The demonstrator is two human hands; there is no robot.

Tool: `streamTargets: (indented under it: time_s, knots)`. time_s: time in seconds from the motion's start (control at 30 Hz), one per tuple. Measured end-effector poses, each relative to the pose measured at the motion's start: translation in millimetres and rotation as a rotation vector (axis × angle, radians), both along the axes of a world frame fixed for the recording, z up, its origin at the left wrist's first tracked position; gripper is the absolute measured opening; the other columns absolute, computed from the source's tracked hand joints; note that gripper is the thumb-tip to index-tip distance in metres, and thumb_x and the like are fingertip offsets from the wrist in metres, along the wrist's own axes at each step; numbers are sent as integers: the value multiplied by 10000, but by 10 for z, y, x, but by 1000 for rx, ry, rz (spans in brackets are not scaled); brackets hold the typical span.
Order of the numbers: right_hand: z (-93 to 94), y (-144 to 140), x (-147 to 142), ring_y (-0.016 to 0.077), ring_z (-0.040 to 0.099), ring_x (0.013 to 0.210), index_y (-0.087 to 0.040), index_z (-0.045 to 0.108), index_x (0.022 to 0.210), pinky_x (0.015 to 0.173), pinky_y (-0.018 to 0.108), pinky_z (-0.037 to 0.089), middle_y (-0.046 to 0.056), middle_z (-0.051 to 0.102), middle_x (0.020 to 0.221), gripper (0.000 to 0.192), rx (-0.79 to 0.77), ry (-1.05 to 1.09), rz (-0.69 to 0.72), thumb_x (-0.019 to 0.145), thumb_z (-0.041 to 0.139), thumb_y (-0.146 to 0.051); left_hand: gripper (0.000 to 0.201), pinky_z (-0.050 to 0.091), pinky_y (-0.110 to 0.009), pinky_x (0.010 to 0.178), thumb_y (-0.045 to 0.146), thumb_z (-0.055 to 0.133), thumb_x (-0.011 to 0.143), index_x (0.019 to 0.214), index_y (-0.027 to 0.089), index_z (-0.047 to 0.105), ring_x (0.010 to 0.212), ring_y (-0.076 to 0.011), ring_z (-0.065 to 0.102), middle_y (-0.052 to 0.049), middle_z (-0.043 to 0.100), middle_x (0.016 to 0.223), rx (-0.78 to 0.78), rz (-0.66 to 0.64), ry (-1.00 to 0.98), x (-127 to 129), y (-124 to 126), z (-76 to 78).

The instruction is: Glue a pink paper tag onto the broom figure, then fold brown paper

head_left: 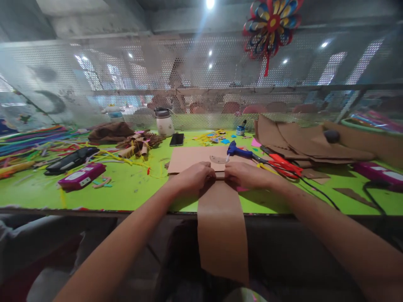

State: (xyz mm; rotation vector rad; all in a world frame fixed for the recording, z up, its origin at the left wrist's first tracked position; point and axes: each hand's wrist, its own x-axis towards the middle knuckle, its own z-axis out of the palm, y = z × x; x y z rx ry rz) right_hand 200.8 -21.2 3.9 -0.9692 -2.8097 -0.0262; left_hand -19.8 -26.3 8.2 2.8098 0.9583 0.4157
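Before a perforated screen [195, 75], on the cluttered green surface [119, 199], left hand [200, 174] and right hand [238, 173] pinch a brown strip [222, 235], fingers closed.

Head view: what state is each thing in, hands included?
Left hand: fingers curled, gripping cardboard strip
Right hand: fingers curled, gripping the same strip
Cardboard strip: held, near end hanging past the table edge
Glue gun: lying down, unheld; power unclear
Red-handled scissors: lying down, unheld
Phone: lying flat, screen dark
White jar: upright
Flower decoration: hanging
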Motion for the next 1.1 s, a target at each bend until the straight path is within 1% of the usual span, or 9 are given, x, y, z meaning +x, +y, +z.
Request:
streamTargets:
  time_s: [0.13,0.33,0.5,0.63,0.7,0.77,0.9,0.97,1.1]
  knots:
    - [-20,36,26,158,499,734,-161,620,797,659,257,338,60,583,842,83,-57,-16,8,766,543,-167,289,350,-230,587,53,492,669,878,179,647,677,-141,488,-44,523,830,-4,3,58,-47,10,25]
    - [-15,39,55,151,516,738,-170,610,797,659,247,355,52,578,861,64,-87,-7,28,748,570,-174,241,371,-228,611,69,477,682,843,166,628,689,-139,501,-44,527,838,-5,7,126,-59,3,88]
    - [6,-22,-5,167,523,745,-167,605,795,645,258,350,69,595,851,81,-33,-29,-14,785,526,-179,187,367,-238,605,112,473,714,811,167,624,694,-151,514,-48,535,809,62,8,144,-36,-12,79]
    - [1,-57,-89,192,528,759,-152,605,818,641,278,335,97,608,856,143,50,-47,-77,829,497,-246,170,346,-247,576,159,445,784,800,160,615,668,-154,511,-53,547,784,142,43,178,14,12,54]
    - [-2,-55,-108,194,529,776,-152,606,831,647,277,333,100,611,878,153,46,-29,-83,834,495,-257,183,342,-257,579,215,438,826,780,152,603,663,-160,507,-57,550,768,199,60,190,40,41,20]
    - [-3,-43,-100,178,525,761,-167,609,825,632,265,329,77,616,870,142,-9,-3,-93,833,486,-237,197,342,-264,587,253,443,842,759,149,588,667,-165,502,-59,549,762,229,61,189,54,66,-21]
    - [-9,-17,-42,138,491,659,-182,590,814,561,236,303,33,605,777,116,-135,25,-142,806,475,-195,149,340,-261,592,195,432,833,769,154,560,681,-161,485,-57,543,782,203,31,139,41,48,-54]
    - [-16,-18,-17,130,467,632,-172,568,810,535,231,288,34,589,771,73,-131,19,-136,766,521,-207,126,342,-260,595,166,431,821,772,154,546,684,-159,477,-56,538,789,180,19,121,26,7,-31]
    - [-18,-32,17,127,444,626,-169,526,796,522,227,274,31,558,780,129,-96,11,-96,704,590,-231,111,356,-255,605,124,435,791,793,153,542,704,-160,475,-57,528,820,117,21,119,2,-68,49]
